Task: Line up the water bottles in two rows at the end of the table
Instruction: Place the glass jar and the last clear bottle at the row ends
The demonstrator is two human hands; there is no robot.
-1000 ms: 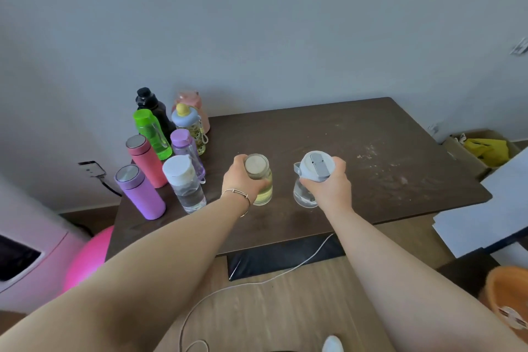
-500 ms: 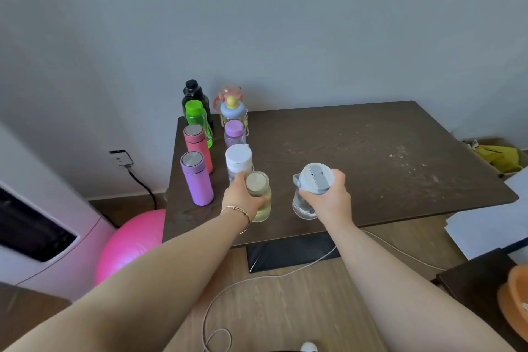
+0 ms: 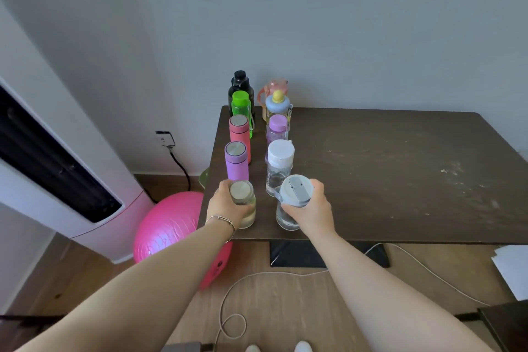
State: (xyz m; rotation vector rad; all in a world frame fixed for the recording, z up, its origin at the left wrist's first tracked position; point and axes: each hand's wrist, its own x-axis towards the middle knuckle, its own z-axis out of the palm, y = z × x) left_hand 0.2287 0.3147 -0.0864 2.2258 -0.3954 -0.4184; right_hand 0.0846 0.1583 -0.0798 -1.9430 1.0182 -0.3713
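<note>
Two rows of bottles run along the left end of the dark table (image 3: 385, 180). The left row holds a black bottle (image 3: 240, 88), a green bottle (image 3: 241, 107), a pink flask (image 3: 239, 137) and a purple flask (image 3: 236, 164). The right row holds a peach bottle (image 3: 275, 86), a blue-capped bottle (image 3: 277, 107), a purple-capped bottle (image 3: 277, 130) and a white-capped clear bottle (image 3: 278, 166). My left hand (image 3: 224, 206) grips a yellowish glass bottle (image 3: 248, 214) at the front of the left row. My right hand (image 3: 310, 208) grips a clear bottle with a grey lid (image 3: 294, 191) at the front of the right row.
A pink exercise ball (image 3: 171, 234) lies on the floor left of the table, beside a white appliance (image 3: 57, 168). A wall socket with a black cable (image 3: 165, 138) is behind. A white cable (image 3: 257, 288) loops over the wooden floor. Papers (image 3: 511, 268) lie at the right.
Both hands carried their bottles left to the table's end, now at the front of each row. The view swung so the rows run straight away from me.
</note>
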